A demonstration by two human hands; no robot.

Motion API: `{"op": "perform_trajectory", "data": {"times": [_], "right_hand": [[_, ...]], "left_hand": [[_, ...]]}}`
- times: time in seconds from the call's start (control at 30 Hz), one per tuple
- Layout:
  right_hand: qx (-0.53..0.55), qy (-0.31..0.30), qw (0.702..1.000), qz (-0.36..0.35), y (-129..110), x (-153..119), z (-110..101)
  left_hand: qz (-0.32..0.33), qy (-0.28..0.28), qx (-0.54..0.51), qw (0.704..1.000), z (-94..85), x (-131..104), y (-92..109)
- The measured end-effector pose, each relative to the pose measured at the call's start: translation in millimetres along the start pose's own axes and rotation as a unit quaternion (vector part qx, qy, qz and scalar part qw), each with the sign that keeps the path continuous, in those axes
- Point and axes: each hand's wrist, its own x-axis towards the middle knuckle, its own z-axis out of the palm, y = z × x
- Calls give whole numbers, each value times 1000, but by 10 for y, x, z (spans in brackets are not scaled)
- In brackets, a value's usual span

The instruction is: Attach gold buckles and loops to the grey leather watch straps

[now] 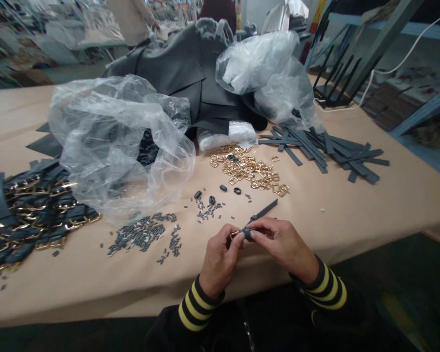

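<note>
Between my two hands, near the table's front edge, is a dark grey strap (266,209) with a gold buckle (234,235) at its near end. My left hand (220,254) pinches the buckle end between thumb and fingers. Thumb and fingertips of my right hand (284,242) are closed on the strap just beside the buckle, at a small dark loop (248,231). The strap's free end points away to the upper right. Just beyond my hands lie a few dark loops (237,191) and a scatter of tiny metal pieces (207,211).
Gold buckles (253,168) are heaped mid-table, with loose grey strips (326,146) to their right. Small grey pieces (143,232) lie left of my hands. Finished-looking buckled straps (33,215) pile up far left. Plastic bags (121,142), dark sheets (176,58) and a router (333,90) stand behind.
</note>
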Motion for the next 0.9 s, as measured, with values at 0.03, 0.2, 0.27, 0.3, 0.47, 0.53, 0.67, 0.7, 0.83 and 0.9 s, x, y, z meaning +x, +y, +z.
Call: {"op": "perform_trajectory", "data": {"times": [0.03,0.2,0.27,0.3,0.47,0.53,0.67,0.7,0.83,0.9], "right_hand": [[-16,2,1000,-12,-11,-2,-1],[6,3,1000,7,-8,0,-4],[12,-1,999,32,-1,-5,2],[9,-7,999,41,-4,-9,7],[-32,-37,999,23,-62,-22,33],[-42,-46,998,17,-88,-24,41],[-60,-47,997,12,-110,-38,65],[-65,-37,997,6,-109,-43,73],[-66,-34,996,-40,-105,-53,53],[-69,-73,993,-62,-110,-45,-22]], "left_hand": [[3,1,4,1000,6,-4,0],[14,-14,-14,1000,35,-35,-10],[20,-1,2,1000,52,-44,-9],[27,10,18,999,62,-47,-4],[68,42,93,992,101,-47,32],[69,42,107,991,102,-49,33],[31,12,75,997,73,-59,19],[20,-2,54,998,63,-61,15],[-17,-33,-16,999,23,-57,-8],[-35,-37,-21,998,4,-48,-18]]}}
